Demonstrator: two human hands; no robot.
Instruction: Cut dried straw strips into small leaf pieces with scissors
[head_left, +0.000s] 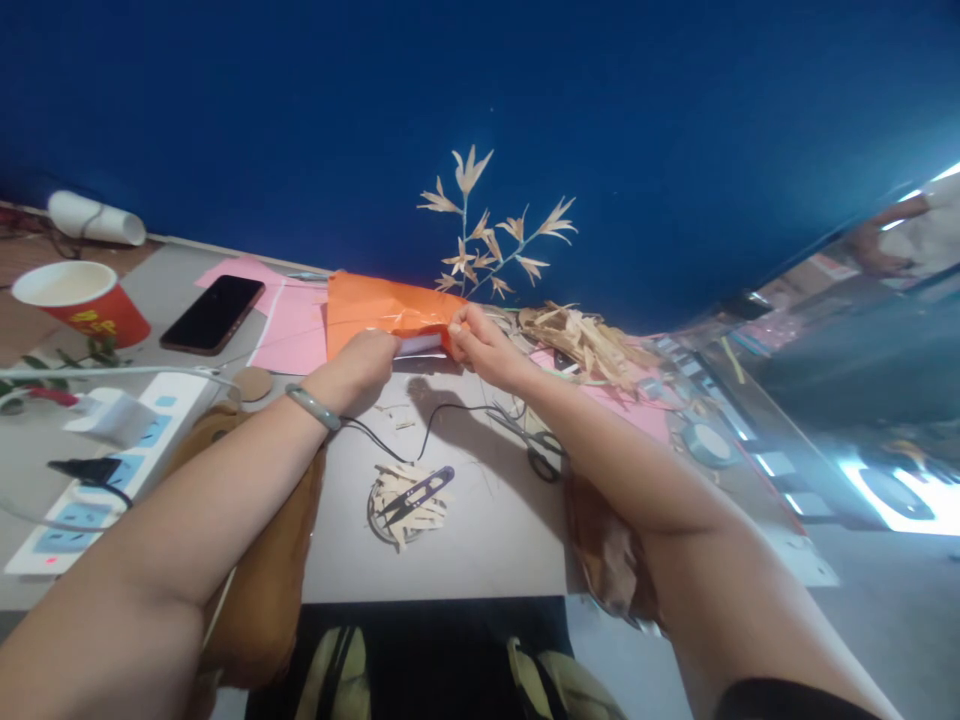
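Note:
Both my hands reach out over the grey table (pixel 480 530) and pinch the near edge of an orange paper sheet (pixel 375 305). My left hand (pixel 367 362), with a green bangle on its wrist, grips the paper's lower left part. My right hand (pixel 480 342) pinches the paper's right end, where a white underside shows. A dried straw twig (pixel 491 235) with pale leaves stands just behind the paper against the blue wall.
Thread snips (pixel 416 492) lie on a straw-filled tape roll near me, scissors (pixel 536 445) to the right. A straw pile (pixel 585 340), pink paper (pixel 296 335), a phone (pixel 212 313), a red cup (pixel 79 298) and a power strip (pixel 112 460) surround them.

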